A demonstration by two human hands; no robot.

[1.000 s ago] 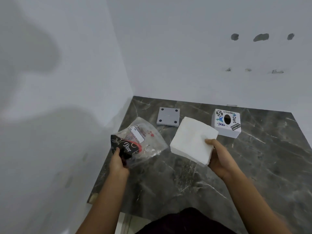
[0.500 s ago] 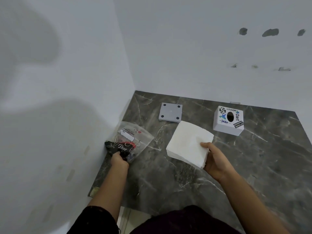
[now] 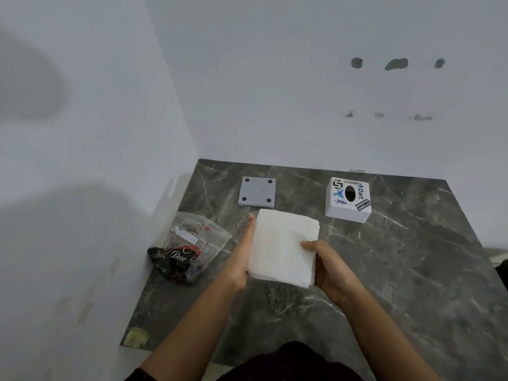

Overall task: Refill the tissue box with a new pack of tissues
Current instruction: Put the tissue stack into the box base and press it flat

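A white stack of tissues (image 3: 283, 246) is held above the dark marble counter (image 3: 398, 270) between both hands. My left hand (image 3: 242, 259) lies flat against its left side, fingers stretched out. My right hand (image 3: 327, 268) grips its right edge, thumb on top. The white tissue box (image 3: 347, 200), covered in stickers with an oval hole on top, stands at the back right. Its grey bottom plate (image 3: 257, 191) lies flat at the back, apart from the box. The opened plastic wrapper (image 3: 187, 248) lies on the counter at the left.
White walls close the counter in at the left and the back. The counter's front edge runs near my body, with a yellowish scrap (image 3: 136, 336) at its front left corner.
My left hand has let go of the plastic wrapper, which now lies on the counter, and has moved right onto the tissue stack. The stack has turned more upright between both hands.
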